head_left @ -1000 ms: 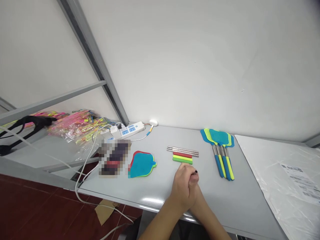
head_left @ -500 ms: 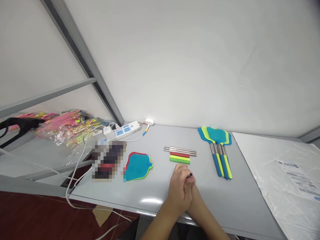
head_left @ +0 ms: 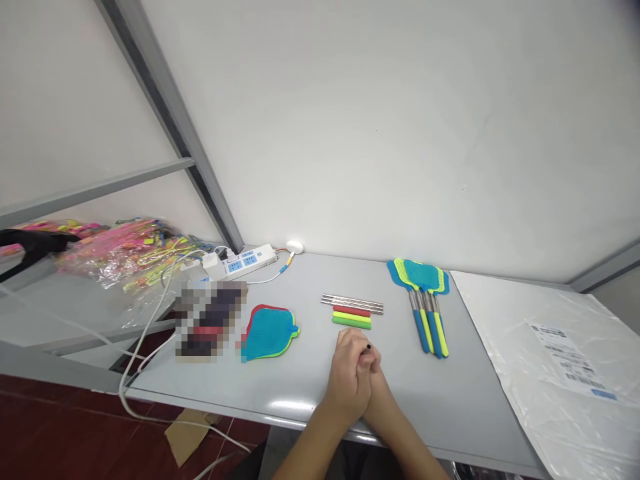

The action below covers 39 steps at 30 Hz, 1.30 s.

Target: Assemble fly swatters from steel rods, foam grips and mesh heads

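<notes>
My left hand (head_left: 347, 370) and my right hand (head_left: 374, 380) are clasped together, fingers folded closed, above the front of the grey table. A small black tip (head_left: 369, 347) pokes out between the fingers; the rest of that thing is hidden. Just beyond my hands lie a red grip sleeve (head_left: 351, 311), a yellow one (head_left: 353, 317) and a green one (head_left: 351, 323), side by side. Thin metal rods (head_left: 352, 304) lie behind them. On the left rests a stack of fly swatter heads (head_left: 270, 333), blue on top. Several whole fly swatters (head_left: 425, 300) lie fanned on the right.
A white power strip (head_left: 247, 261) with plugs and cables sits at the back left. A blurred-out dark item (head_left: 213, 320) is by the left edge. A large white plastic package (head_left: 530, 353) covers the right side. Bagged colourful items (head_left: 135, 250) lie beyond the metal frame.
The view has shifted slightly, so the table things appear a little further left. My hands stay clasped in the same place before the sleeves.
</notes>
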Each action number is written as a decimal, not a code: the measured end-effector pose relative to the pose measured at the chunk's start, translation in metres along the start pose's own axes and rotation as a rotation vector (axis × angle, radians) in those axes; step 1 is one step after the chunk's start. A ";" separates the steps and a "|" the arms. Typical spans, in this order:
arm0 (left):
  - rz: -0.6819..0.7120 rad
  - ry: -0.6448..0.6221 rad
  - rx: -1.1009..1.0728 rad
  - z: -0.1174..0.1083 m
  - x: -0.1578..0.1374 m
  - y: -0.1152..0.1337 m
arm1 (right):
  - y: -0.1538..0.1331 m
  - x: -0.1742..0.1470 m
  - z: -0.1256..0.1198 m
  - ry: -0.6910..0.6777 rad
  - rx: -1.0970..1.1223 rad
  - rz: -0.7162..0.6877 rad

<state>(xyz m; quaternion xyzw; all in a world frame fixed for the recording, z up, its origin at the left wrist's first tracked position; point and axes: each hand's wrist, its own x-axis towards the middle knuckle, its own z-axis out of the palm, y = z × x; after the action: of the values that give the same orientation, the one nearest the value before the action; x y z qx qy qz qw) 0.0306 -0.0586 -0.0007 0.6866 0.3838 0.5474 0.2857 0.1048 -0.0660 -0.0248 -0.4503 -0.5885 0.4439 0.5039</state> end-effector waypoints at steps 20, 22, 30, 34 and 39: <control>-0.128 0.201 0.743 -0.149 -0.034 -0.033 | -0.003 -0.020 -0.010 -0.020 -0.327 -0.009; -0.194 0.099 0.856 -0.156 -0.044 -0.039 | -0.002 -0.019 -0.011 -0.062 -0.354 0.016; -0.266 0.064 0.978 -0.150 -0.052 -0.038 | -0.003 -0.020 -0.010 -0.067 -0.386 0.063; -0.145 0.076 0.994 -0.151 -0.054 -0.037 | -0.005 -0.019 -0.010 -0.018 -0.374 0.127; -0.046 0.138 0.969 -0.148 -0.056 -0.038 | -0.005 -0.018 -0.010 -0.016 -0.355 0.169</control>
<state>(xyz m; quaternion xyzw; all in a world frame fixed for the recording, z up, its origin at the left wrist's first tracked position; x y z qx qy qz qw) -0.1268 -0.0893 -0.0261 0.6940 0.6274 0.3438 -0.0808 0.1155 -0.0843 -0.0227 -0.5762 -0.6216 0.3777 0.3727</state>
